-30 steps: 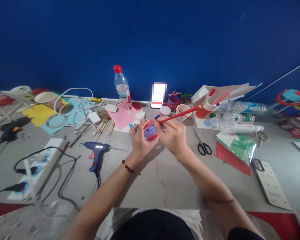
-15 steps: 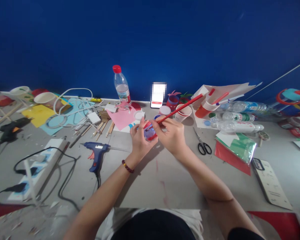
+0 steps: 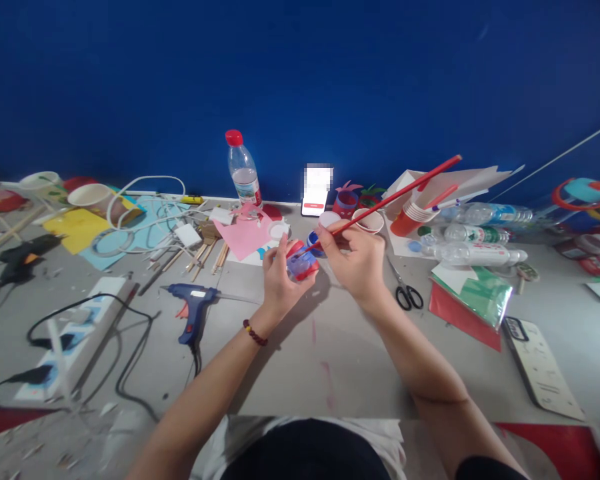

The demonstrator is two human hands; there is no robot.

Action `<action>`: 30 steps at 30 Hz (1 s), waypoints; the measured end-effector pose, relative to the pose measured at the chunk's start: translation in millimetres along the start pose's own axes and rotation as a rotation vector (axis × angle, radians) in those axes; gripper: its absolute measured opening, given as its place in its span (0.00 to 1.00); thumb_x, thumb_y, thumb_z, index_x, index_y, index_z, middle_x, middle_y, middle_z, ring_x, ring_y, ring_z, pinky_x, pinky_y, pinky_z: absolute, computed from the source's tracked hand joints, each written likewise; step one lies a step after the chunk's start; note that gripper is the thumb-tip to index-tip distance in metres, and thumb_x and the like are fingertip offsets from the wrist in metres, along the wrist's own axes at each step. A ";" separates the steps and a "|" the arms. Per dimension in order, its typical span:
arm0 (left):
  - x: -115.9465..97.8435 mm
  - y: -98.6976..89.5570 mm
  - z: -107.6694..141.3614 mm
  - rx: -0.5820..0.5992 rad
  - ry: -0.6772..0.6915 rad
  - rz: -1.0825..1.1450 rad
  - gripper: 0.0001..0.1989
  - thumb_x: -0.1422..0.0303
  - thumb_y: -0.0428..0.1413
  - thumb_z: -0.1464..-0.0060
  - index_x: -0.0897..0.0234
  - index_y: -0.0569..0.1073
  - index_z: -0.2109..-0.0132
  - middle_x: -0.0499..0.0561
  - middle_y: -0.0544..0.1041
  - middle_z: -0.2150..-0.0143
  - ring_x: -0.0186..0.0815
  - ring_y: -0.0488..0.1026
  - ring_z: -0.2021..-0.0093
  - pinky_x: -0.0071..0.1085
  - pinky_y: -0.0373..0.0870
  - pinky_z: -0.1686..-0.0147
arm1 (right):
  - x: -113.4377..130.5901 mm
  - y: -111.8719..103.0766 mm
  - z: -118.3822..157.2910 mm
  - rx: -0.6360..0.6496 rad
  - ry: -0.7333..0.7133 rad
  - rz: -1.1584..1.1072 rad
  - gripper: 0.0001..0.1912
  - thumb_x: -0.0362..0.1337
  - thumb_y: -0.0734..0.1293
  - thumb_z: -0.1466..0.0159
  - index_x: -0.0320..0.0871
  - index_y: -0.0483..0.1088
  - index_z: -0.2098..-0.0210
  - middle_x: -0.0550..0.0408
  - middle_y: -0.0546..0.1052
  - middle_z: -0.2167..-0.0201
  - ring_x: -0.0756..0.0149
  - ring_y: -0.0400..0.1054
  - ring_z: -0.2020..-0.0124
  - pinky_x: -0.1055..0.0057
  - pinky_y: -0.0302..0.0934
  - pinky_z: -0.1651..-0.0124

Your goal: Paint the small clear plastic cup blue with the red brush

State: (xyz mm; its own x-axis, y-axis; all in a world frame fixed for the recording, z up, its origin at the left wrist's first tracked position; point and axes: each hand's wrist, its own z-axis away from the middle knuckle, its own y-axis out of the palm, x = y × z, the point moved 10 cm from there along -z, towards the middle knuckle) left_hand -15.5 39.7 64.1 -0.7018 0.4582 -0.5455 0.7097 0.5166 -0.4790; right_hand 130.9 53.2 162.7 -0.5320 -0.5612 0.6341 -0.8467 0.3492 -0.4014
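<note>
Left hand (image 3: 279,283): gripped a red-and-blue piece (image 3: 298,268), colour largely on. Right hand (image 3: 364,261): pinched a red brush (image 3: 395,197); painting seemed unfinished.

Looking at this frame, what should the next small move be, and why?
Probably a short stroke of the red stick over the red-and-blue object: the right hand pinches the stick, its lower end at the object's blue part, while the left hand holds the object.
</note>
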 end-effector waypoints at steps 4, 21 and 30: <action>1.0 2.3 -0.4 0.020 0.008 0.001 0.52 0.63 0.67 0.54 0.62 0.48 0.29 0.58 0.75 0.47 0.45 0.69 0.50 0.45 0.68 0.48 | 3.2 12.8 4.3 0.041 -0.005 -0.018 0.17 0.41 0.66 0.33 0.42 0.71 0.77 0.53 0.80 0.72 0.70 0.73 0.76 0.73 0.70 0.70; 1.0 -4.6 -0.6 -0.018 -0.004 0.031 0.50 0.65 0.68 0.54 0.60 0.50 0.30 0.56 0.76 0.48 0.45 0.68 0.49 0.46 0.68 0.45 | -10.4 -9.7 -8.4 -0.065 -0.046 0.111 0.13 0.39 0.67 0.34 0.43 0.70 0.74 0.56 0.79 0.73 0.71 0.72 0.77 0.72 0.68 0.72; 7.9 2.8 0.2 0.001 -0.026 0.025 0.51 0.66 0.67 0.54 0.60 0.49 0.29 0.57 0.74 0.49 0.45 0.69 0.50 0.43 0.70 0.49 | 27.8 14.3 12.6 0.094 -0.173 0.139 0.12 0.36 0.63 0.31 0.43 0.73 0.71 0.55 0.79 0.73 0.70 0.72 0.75 0.73 0.64 0.70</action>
State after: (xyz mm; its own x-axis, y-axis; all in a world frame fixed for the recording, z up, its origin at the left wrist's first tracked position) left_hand -19.0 44.7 58.4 -0.6821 0.4519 -0.5749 0.7269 0.5043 -0.4661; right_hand 104.0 33.1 166.3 -0.6277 -0.6361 0.4488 -0.7572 0.3648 -0.5419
